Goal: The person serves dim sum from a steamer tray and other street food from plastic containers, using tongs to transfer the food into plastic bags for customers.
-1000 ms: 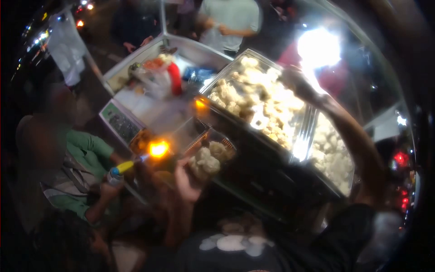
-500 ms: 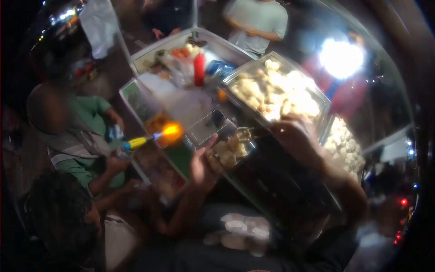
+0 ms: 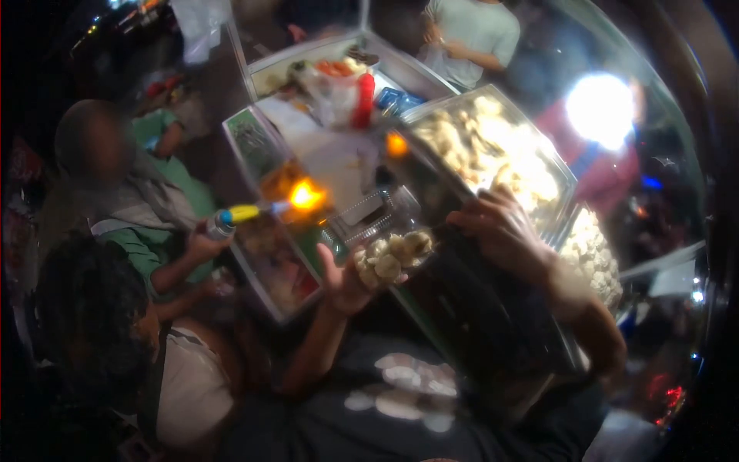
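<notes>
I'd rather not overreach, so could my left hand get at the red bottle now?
Probably not: your left hand seems busy with the pale pieces, the red bottle stands well beyond, and a flame burns near the way.

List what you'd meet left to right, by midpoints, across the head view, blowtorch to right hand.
Yellow-nozzled cylindrical blowtorch → bright orange flame → left hand → small cluster of pale, lumpy pieces → right hand.

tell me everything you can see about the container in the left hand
The container looks like clear plastic, open, with a dotted-edged flap, probably its lid, on the far side. Pale lumpy pieces fill the near part. The left hand supports its near left side. Blur hides its exact tilt.
</notes>
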`<state>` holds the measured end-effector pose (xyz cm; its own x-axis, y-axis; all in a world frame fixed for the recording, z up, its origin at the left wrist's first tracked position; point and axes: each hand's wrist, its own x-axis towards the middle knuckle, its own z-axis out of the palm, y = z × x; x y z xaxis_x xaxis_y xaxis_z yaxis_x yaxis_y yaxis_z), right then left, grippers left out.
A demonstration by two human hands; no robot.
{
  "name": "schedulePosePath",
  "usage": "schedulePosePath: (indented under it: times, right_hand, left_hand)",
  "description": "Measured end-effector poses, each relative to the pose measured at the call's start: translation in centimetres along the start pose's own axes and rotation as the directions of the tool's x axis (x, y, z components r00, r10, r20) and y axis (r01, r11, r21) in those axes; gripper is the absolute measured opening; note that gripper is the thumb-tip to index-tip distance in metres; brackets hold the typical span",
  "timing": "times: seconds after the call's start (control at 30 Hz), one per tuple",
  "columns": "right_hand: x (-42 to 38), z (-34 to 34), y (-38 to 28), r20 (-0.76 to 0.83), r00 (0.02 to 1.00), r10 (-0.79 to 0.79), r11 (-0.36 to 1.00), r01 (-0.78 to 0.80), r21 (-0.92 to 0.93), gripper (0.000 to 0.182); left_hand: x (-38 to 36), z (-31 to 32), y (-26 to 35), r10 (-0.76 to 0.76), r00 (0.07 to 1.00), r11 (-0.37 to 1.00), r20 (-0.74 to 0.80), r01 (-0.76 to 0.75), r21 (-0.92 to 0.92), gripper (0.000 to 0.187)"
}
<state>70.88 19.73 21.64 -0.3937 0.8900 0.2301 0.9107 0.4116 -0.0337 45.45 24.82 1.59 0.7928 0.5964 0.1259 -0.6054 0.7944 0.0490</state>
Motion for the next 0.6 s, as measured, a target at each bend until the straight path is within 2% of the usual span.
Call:
schedulePosePath:
  times: [0.03, 0.07, 0.13, 0.3, 0.37, 0.4, 0.47, 0.53, 0.6]
  right_hand:
    - [0.2, -0.3, 0.3, 0.052, 0.997, -0.064, 0.997, 0.066, -0.037, 0.032]
    - [0.4, -0.3, 0.5, 0.056, 0.996, -0.065, 0.997, 0.067, -0.033, 0.032]
    - [0.4, -0.1, 0.6, 0.016, 0.989, -0.145, 0.989, 0.145, -0.025, 0.032]
    - [0.1, 0.5, 0.1, -0.039, 0.973, -0.229, 0.973, 0.227, -0.037, 0.024]
    - [-0.1, 1.0, 0.5, -0.044, 0.969, -0.245, 0.969, 0.243, -0.030, 0.023]
    - [-0.2, 1.2, 0.5, -0.049, 0.965, -0.257, 0.966, 0.256, -0.025, 0.023]
    - [-0.1, 1.5, 0.5, -0.045, 0.960, -0.277, 0.961, 0.276, -0.018, 0.023]
    - [-0.2, 1.3, 0.5, -0.042, 0.957, -0.287, 0.958, 0.287, -0.013, 0.024]
    - [-0.1, 0.5, 0.4, 0.035, 0.966, -0.255, 0.967, 0.255, 0.003, 0.030]
  left_hand:
    - [0.0, -0.2, 0.1, -0.025, 0.999, 1.000, 0.048, 0.025, 0.004, 0.104]
    - [0.0, -0.3, 0.2, -0.023, 0.999, 1.000, 0.044, 0.023, 0.001, 0.104]
    - [-0.4, -0.6, 0.4, -0.111, 0.988, 0.981, 0.110, 0.126, -0.147, 0.103]
    - [-1.2, -1.5, -0.2, -0.143, 0.989, 0.976, 0.045, 0.148, -0.159, 0.106]
    - [-1.0, -2.7, -0.2, -0.174, 0.971, 0.950, 0.166, 0.209, -0.230, 0.103]
    - [-1.1, -3.0, -0.2, -0.172, 0.972, 0.950, 0.162, 0.207, -0.232, 0.103]
    - [-0.9, -3.4, -0.3, -0.257, 0.946, 0.916, 0.197, 0.304, -0.262, 0.099]
    - [-0.8, -2.8, -0.5, -0.283, 0.948, 0.920, 0.145, 0.311, -0.240, 0.095]
    - [-0.8, -2.6, -0.6, -0.302, 0.949, 0.924, 0.094, 0.316, -0.218, 0.092]
